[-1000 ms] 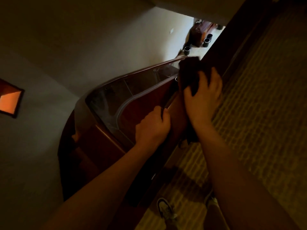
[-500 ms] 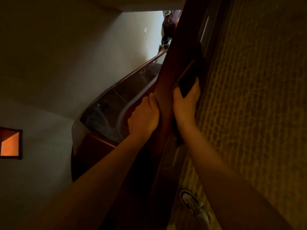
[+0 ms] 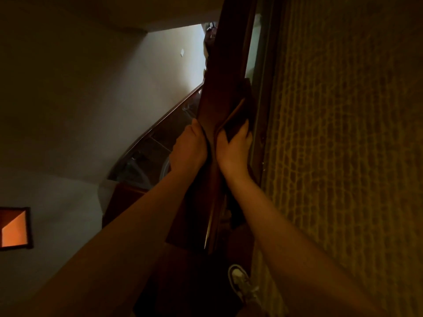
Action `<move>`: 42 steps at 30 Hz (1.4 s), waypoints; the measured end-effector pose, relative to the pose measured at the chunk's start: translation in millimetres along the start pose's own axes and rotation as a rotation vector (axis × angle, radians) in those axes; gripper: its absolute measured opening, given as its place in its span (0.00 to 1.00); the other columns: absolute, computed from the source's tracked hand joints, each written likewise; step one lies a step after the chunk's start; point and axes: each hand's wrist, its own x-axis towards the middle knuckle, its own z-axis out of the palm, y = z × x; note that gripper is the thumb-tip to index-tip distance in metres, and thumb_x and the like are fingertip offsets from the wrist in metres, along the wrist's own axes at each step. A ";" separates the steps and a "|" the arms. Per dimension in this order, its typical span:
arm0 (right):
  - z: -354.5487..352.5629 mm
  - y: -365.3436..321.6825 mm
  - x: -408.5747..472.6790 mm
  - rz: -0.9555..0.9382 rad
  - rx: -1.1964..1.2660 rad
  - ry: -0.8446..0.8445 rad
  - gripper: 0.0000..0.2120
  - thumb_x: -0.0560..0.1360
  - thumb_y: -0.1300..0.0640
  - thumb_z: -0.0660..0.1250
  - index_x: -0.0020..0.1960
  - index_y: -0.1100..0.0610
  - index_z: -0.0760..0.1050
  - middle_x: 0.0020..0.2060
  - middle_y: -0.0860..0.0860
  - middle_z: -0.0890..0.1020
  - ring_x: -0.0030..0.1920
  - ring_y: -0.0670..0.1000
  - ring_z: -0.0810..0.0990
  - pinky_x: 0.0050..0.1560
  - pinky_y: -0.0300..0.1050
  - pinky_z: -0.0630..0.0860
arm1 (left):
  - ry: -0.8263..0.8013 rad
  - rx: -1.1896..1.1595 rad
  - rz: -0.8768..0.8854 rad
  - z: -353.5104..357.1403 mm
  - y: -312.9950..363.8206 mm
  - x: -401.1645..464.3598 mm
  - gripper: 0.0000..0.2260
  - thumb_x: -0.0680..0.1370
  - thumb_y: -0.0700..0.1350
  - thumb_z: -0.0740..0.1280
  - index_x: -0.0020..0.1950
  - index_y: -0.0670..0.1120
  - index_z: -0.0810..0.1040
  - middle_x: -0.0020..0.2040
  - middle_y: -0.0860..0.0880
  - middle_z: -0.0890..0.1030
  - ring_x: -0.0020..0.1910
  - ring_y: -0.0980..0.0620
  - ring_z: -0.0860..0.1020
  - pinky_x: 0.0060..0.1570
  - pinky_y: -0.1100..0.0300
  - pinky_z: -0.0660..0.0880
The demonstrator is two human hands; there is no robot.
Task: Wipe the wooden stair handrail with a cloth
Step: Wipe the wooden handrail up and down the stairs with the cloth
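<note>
**stairfan:** Both hands have slid further up the rail since a second ago, and the view has swung so the rail now runs nearly straight up the middle. Going left to right: small orange-lit square wall niche low on the left, then the curved glass balustrade panel of the flight below.

**dustybob:** And the hands?

**stairfan:** Left hand sits on the left face of the dark reddish-brown wooden stair handrail, fingers curled together round its edge, gripping it. Right hand is on the rail's right side, pressing a dark folded cloth flat against the wood. Its fingers lie straight and close together over the cloth, thumb by the rail's edge.

**dustybob:** Where's the cloth exactly?

**stairfan:** Between the right palm and the handrail, sticking out above the fingertips, with a dark end that seems to hang below the wrist. Too dim to be sure. Right of that is a yellowish patterned carpet, and a white sneaker at the bottom.
</note>
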 end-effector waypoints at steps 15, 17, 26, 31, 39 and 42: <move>1.1 5.1 0.2 -0.051 0.056 -0.010 0.33 0.80 0.51 0.59 0.77 0.53 0.45 0.76 0.56 0.52 0.74 0.56 0.56 0.71 0.50 0.58 | -0.020 -0.140 0.044 -1.3 -2.3 2.4 0.25 0.82 0.55 0.44 0.65 0.41 0.71 0.60 0.41 0.77 0.61 0.42 0.74 0.64 0.46 0.68; 1.0 21.6 -24.4 -0.065 0.044 -0.010 0.33 0.79 0.52 0.60 0.78 0.53 0.46 0.76 0.55 0.53 0.74 0.56 0.57 0.70 0.48 0.59 | -0.048 -0.110 0.067 -2.2 -0.8 -1.5 0.22 0.83 0.51 0.44 0.69 0.41 0.66 0.66 0.40 0.72 0.66 0.41 0.70 0.67 0.47 0.65; 13.1 69.0 -88.3 -0.103 0.004 0.104 0.37 0.73 0.42 0.61 0.77 0.49 0.51 0.73 0.55 0.63 0.69 0.57 0.66 0.66 0.58 0.68 | -0.028 -0.309 0.176 -4.3 -8.5 3.4 0.20 0.83 0.47 0.47 0.72 0.40 0.61 0.70 0.39 0.67 0.68 0.41 0.67 0.64 0.52 0.65; 15.6 87.5 -117.4 -0.065 -0.027 0.177 0.47 0.59 0.30 0.56 0.75 0.45 0.54 0.70 0.54 0.66 0.66 0.56 0.70 0.64 0.58 0.71 | -0.138 -0.412 0.155 -9.8 -15.2 -2.6 0.20 0.82 0.49 0.51 0.72 0.41 0.61 0.69 0.41 0.68 0.67 0.42 0.68 0.67 0.50 0.65; 58.3 96.6 -188.3 -0.355 -0.867 0.663 0.25 0.76 0.49 0.63 0.72 0.51 0.65 0.75 0.59 0.56 0.73 0.63 0.57 0.68 0.62 0.59 | -0.432 0.073 0.507 -53.1 -82.8 -21.8 0.20 0.82 0.47 0.51 0.65 0.35 0.70 0.64 0.36 0.73 0.63 0.38 0.72 0.60 0.50 0.71; 77.5 89.7 -183.2 -0.447 -1.085 0.679 0.17 0.72 0.50 0.69 0.60 0.51 0.77 0.71 0.56 0.67 0.71 0.62 0.63 0.66 0.70 0.56 | -0.326 0.295 0.605 -78.4 -116.8 -0.4 0.15 0.81 0.44 0.53 0.55 0.37 0.75 0.57 0.37 0.76 0.54 0.39 0.75 0.51 0.51 0.71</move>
